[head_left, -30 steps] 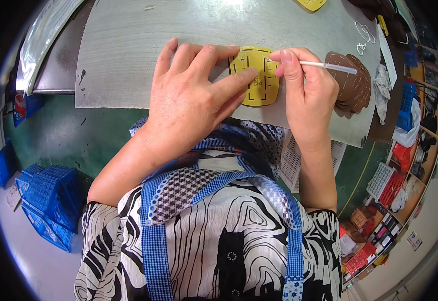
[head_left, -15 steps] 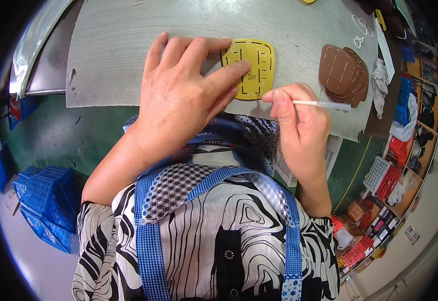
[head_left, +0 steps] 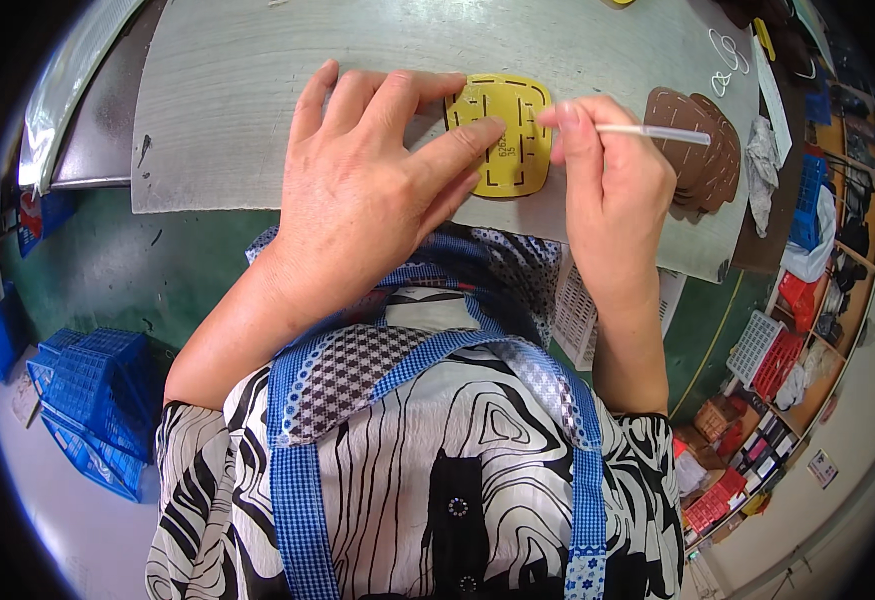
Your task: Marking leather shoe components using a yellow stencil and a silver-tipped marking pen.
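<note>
A yellow template (head_left: 513, 150) with rounded corners and dashed slots lies flat on the grey board. My left hand (head_left: 362, 165) is open with fingers spread, its thumb and index finger pressing on the template's left side and middle. Between thumb and fingers, my right hand (head_left: 612, 170) grips a thin white pen refill (head_left: 657, 132) with a clear end pointing right. The refill's tip is hidden behind the fingers, at the template's right edge. A stack of brown cut pieces (head_left: 697, 155) with dashed marks lies right of that hand, partly covered by it.
The grey board (head_left: 217, 100) spans the worktop over a green surface (head_left: 227, 260). White loops of cord (head_left: 725, 62) and a crumpled cloth (head_left: 760, 175) lie at its right. Blue plastic baskets (head_left: 92, 400) stand lower left. Shelves with baskets and bags line the right.
My right hand has moved up along the template's right side with the pen refill, from the lower right corner to the upper right edge. My left hand stays in place.
</note>
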### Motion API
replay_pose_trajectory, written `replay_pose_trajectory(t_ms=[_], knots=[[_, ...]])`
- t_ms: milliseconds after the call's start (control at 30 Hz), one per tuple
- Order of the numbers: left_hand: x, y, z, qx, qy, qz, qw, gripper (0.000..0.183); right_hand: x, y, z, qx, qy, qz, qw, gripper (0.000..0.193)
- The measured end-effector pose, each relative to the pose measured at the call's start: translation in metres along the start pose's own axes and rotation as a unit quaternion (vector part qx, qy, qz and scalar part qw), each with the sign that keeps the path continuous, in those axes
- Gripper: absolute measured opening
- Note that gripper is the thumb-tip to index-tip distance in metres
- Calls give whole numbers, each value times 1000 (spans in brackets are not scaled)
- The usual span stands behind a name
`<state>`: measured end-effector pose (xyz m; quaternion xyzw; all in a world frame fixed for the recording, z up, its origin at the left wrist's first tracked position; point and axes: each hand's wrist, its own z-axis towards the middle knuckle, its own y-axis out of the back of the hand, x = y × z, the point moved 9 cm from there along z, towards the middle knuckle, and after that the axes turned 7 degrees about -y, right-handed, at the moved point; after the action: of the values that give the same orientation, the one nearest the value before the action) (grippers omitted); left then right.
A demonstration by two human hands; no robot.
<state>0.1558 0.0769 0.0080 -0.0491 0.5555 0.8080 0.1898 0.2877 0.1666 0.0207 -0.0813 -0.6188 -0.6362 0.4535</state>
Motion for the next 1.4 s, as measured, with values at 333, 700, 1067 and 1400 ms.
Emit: replay_pose_trajectory(t_ms=[333,700,1067,1400], knots=[[-2,1,5,6,-5,2,1000,38,-1,6,-30,50,-34,1,998,18],[24,5,42,110,-27,-80,990,71,5,1,-10,-91,45,-24,994,31],[65,20,55,1,-21,7,1000,70,-99,104,-27,-232,-178,25,956,22],[-12,-4,-15,179,-124,-101,971,65,-68,82,-27,-115,-168,237,950,19]])
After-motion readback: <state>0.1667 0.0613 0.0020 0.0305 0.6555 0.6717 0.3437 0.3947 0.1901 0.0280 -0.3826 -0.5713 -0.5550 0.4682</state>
